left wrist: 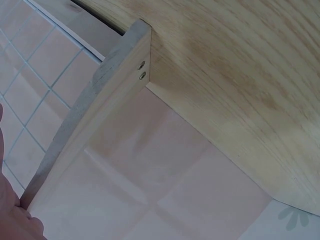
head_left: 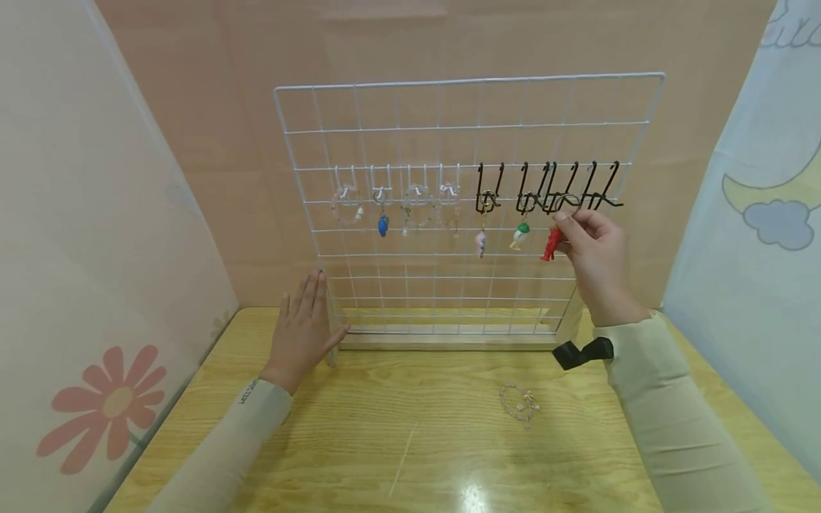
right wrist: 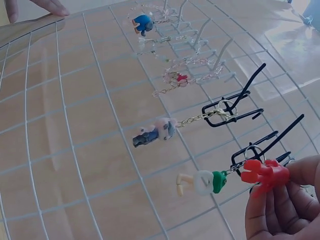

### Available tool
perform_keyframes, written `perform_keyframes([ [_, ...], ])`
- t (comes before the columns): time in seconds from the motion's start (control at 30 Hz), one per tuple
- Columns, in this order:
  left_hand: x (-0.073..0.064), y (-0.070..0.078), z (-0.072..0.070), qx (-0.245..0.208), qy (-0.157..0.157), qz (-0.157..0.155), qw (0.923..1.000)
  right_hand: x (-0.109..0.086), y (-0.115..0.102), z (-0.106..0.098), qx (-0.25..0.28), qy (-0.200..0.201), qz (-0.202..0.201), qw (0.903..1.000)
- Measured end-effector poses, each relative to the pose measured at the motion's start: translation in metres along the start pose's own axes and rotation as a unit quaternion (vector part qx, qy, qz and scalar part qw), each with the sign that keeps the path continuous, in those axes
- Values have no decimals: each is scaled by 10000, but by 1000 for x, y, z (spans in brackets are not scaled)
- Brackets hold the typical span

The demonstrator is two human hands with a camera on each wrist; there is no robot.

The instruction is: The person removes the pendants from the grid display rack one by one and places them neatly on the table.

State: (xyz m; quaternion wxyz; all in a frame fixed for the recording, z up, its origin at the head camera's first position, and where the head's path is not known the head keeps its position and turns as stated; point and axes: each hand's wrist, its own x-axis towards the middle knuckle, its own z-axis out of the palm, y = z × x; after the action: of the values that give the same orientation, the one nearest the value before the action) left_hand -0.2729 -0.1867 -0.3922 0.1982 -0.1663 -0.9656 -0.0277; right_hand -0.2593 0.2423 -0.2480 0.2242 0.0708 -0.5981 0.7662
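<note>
Head: right grip (head_left: 601,258) pinches red keychain (head_left: 551,246) near black hooks (head_left: 595,198); left grip (head_left: 301,336), fingers extended, rests against wooden post (head_left: 331,308). Left wrist: left grip at post's edge. Right wrist: red keychain held beside green-capped charm (right wrist: 204,182).

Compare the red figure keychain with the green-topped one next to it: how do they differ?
Color: the red figure keychain looks red all over its figure, while the green-topped keychain has a white middle and cream legs.
Support: the right hand pinches the red one; the green-topped one hangs from a black hook, untouched.
Both carry a figure-shaped charm.
</note>
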Motion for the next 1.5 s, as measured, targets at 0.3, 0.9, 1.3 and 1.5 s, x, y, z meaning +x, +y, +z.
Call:
perform_keyframes([
  [0.3, -2, 0, -2, -25, -24, -36, 10000, -8, -7, 4, -3, 91, -178, 9998],
  [0.9, -2, -1, 0, -89, 61, -52, 9999, -48, -4, 0, -646, -608, -368, 9954],
  [1.3, 2, 0, 1, -82, 79, -31, 9999, -69, 30, -14, -1046, -1090, 149, 9884],
  [1.5, 2, 1, 1, -69, 32, -61, 10000, -77, 57, -25, -861, -1483, 739, 9824],
])
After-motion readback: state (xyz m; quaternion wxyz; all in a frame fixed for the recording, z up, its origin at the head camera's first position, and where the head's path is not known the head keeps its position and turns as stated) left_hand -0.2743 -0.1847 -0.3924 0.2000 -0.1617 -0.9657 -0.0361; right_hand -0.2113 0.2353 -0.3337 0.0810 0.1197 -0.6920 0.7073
